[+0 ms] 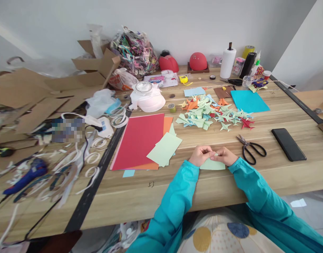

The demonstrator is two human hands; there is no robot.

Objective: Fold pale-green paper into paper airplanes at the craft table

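Both hands meet low over the table's front part, holding one sheet of pale green paper [213, 165] by its upper edge. My left hand [201, 155] pinches the sheet from the left, thumb pointing inward. From the right, my right hand [226, 156] closes on the same edge, thumb nearly touching the other thumb. Fingertips partly hide the top of the sheet, so any fold there cannot be made out. Beyond the hands lies a pile of folded paper pieces [200, 114], mostly pale green. Scissors [249, 149] with black handles rest right of my right hand.
Left of the hands lie red paper sheets [140, 140] and pale green sheets [165, 149]. A phone [288, 144] is at right, a turquoise sheet [249, 101] behind. A glue gun [26, 177], white cords and cardboard boxes [71, 84] crowd the left. A white bottle [227, 63] stands at the back.
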